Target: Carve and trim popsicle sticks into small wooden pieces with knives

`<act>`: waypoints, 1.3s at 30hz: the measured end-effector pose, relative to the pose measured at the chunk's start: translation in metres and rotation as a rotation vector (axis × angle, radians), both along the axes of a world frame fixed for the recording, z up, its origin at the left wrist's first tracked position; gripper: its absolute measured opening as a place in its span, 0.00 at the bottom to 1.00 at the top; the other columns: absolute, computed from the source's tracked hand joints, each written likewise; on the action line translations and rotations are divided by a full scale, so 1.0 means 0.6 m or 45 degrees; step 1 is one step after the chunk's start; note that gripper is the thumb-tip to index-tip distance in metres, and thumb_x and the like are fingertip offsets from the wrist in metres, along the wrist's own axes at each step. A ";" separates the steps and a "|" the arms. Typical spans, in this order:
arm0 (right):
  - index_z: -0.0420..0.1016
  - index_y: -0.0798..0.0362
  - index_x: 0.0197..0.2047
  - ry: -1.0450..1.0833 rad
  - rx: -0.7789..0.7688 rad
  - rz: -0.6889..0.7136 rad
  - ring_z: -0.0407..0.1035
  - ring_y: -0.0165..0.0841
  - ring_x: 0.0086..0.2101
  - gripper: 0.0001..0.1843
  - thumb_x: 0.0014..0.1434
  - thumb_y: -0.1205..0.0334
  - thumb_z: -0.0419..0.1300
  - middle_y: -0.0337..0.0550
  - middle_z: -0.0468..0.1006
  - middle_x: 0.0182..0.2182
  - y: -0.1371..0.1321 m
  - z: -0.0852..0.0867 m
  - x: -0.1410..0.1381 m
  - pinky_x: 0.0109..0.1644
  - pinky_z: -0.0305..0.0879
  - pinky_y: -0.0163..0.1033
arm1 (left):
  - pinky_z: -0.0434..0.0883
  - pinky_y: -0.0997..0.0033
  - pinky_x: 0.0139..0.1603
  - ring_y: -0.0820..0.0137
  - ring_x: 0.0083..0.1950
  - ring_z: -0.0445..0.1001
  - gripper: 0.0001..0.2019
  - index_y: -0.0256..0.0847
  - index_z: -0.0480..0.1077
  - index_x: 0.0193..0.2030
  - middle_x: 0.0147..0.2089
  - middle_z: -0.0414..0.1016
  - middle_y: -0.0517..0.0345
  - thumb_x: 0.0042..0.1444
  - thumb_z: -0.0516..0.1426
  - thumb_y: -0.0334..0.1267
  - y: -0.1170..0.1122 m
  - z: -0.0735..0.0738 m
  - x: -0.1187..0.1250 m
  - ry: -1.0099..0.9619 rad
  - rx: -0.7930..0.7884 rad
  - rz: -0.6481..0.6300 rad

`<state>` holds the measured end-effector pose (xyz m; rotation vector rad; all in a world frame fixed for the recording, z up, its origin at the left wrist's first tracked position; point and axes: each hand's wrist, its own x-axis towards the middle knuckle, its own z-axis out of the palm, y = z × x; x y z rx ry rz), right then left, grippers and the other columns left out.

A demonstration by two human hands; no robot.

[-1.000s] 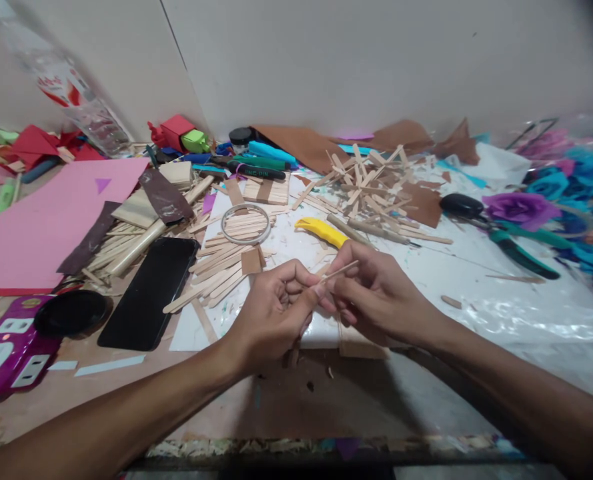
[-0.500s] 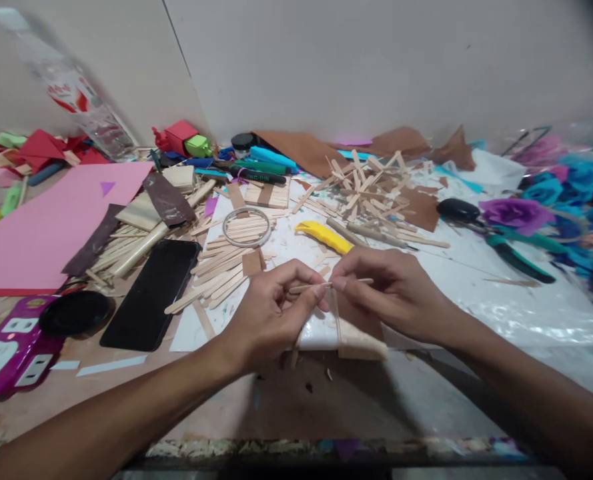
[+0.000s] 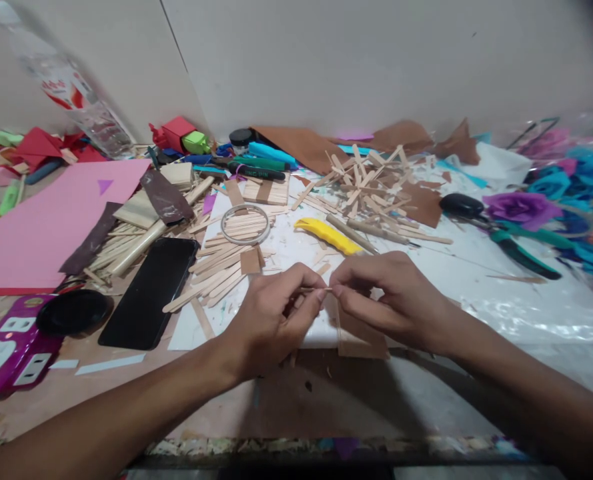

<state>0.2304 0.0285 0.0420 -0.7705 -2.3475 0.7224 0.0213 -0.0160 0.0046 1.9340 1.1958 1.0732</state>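
Observation:
A thin wooden craft stick (image 3: 329,289) is pinched between my two hands, mostly covered by the fingers. My left hand (image 3: 281,307) grips its left part between thumb and fingers. My right hand (image 3: 386,293) pinches it just to the right, with the fingertips of both hands almost touching. Below them a sandpaper-like tan piece (image 3: 361,333) lies over the front edge of the white sheet (image 3: 481,287). A yellow cutter (image 3: 326,235) rests just beyond my hands, beside wooden-handled tools (image 3: 381,232).
Left of my hands lie fanned craft sticks (image 3: 219,280), a tape roll (image 3: 245,225), a black phone (image 3: 149,293) and a purple power strip (image 3: 16,347). Behind is a heap of craft sticks (image 3: 361,183). Green-handled pliers (image 3: 521,253) and paper flowers (image 3: 521,208) are at right.
My right hand has turned slightly, and the stick's right end, which stuck out past its fingers, is now hidden. More of the yellow cutter shows. The view has shifted slightly.

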 end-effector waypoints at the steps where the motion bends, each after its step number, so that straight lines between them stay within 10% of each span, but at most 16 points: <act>1: 0.75 0.55 0.31 0.010 0.038 -0.023 0.62 0.23 0.22 0.09 0.64 0.69 0.60 0.32 0.71 0.21 -0.002 -0.001 -0.002 0.27 0.57 0.29 | 0.65 0.78 0.29 0.80 0.26 0.69 0.03 0.40 0.73 0.40 0.29 0.75 0.66 0.66 0.59 0.31 0.000 0.000 0.000 0.016 0.036 0.002; 14: 0.74 0.56 0.32 0.037 0.295 -0.242 0.66 0.25 0.24 0.08 0.63 0.72 0.56 0.36 0.74 0.23 -0.022 -0.017 -0.021 0.30 0.59 0.30 | 0.64 0.81 0.28 0.82 0.26 0.69 0.04 0.43 0.71 0.43 0.32 0.76 0.67 0.66 0.59 0.29 -0.002 0.005 -0.002 0.070 0.205 0.005; 22: 0.72 0.56 0.39 -0.081 0.245 0.147 0.66 0.28 0.29 0.12 0.75 0.63 0.52 0.39 0.75 0.29 0.007 -0.007 0.004 0.35 0.60 0.33 | 0.61 0.80 0.22 0.79 0.24 0.67 0.03 0.41 0.72 0.40 0.28 0.73 0.64 0.67 0.59 0.35 0.002 0.009 -0.002 -0.233 -0.181 -0.031; 32: 0.70 0.53 0.38 -0.125 0.135 0.224 0.64 0.29 0.29 0.13 0.76 0.60 0.51 0.37 0.72 0.29 0.013 -0.008 0.017 0.35 0.57 0.36 | 0.61 0.80 0.24 0.78 0.24 0.66 0.07 0.38 0.71 0.38 0.25 0.71 0.64 0.66 0.59 0.38 0.011 0.024 0.000 -0.417 -0.569 -0.135; 39: 0.76 0.55 0.43 -0.227 0.426 -0.374 0.69 0.43 0.40 0.13 0.72 0.55 0.57 0.50 0.77 0.36 0.055 -0.023 0.023 0.47 0.61 0.47 | 0.58 0.77 0.25 0.76 0.26 0.63 0.11 0.37 0.77 0.40 0.27 0.69 0.63 0.68 0.56 0.40 0.021 0.012 -0.002 0.010 -0.435 -0.148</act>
